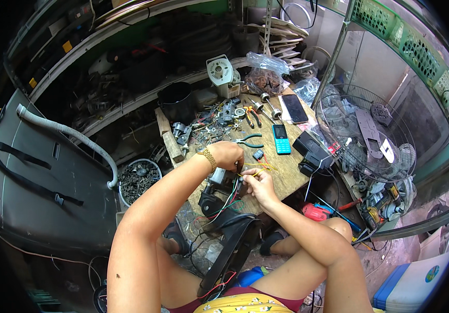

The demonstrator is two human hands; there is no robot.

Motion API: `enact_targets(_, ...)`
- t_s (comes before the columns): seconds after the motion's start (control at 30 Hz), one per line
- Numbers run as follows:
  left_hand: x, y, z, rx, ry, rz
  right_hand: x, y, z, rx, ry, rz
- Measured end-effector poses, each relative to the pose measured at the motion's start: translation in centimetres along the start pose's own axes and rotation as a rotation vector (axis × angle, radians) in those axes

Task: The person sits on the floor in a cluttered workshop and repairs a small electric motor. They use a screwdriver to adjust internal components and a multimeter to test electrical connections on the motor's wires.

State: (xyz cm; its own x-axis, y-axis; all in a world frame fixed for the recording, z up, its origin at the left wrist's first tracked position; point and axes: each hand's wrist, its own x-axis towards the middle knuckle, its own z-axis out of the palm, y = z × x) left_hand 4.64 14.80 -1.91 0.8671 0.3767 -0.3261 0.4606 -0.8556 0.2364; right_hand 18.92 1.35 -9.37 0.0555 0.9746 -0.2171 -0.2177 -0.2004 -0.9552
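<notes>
My left hand [227, 155], with a gold watch [208, 159] on its wrist, is closed with fingers bent down over a bundle of thin wires [233, 195]; its fingertips are partly hidden. Close beside it, my right hand [261, 189] pinches a yellow wire [254, 171] between thumb and fingers. Red, white, green and black wires run down from there. Below the left hand is a silver metal motor [217, 175], fixed to a black plastic fan stand [222, 214] that leans toward my lap. A small component with red leads [258, 154] lies just beyond my hands.
The wooden bench [292, 176] holds dark-handled pliers [248, 141], orange-handled pliers [253, 117], a blue keypad phone [282, 140], a black smartphone [294, 108] and loose metal parts [211, 128]. Fan guards [365, 130] stand at right. A bucket of screws [140, 180] sits left.
</notes>
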Motion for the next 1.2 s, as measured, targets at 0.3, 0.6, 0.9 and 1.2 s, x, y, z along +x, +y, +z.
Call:
enact_targets(0.3, 1.8, -1.9, 0.1, -0.124, -0.142, -0.001, -0.2, 0.1, 0.1, 0.030, -0.008, 0.057)
enact_targets(0.6, 2.2, -2.3, 0.0, -0.189, -0.163, -0.056, 0.5, -0.6, -0.2, -0.070, -0.066, 0.039)
enact_targets(0.9, 1.4, -1.3, 0.3, -0.336, -0.106, -0.089, 0.8, -0.4, -0.8, -0.043, 0.006, 0.088)
enact_targets(1.2, 1.4, -0.9, 4.1, -0.369, 0.399, -0.062, 0.2, 0.2, 0.1, -0.035, 0.033, -0.089)
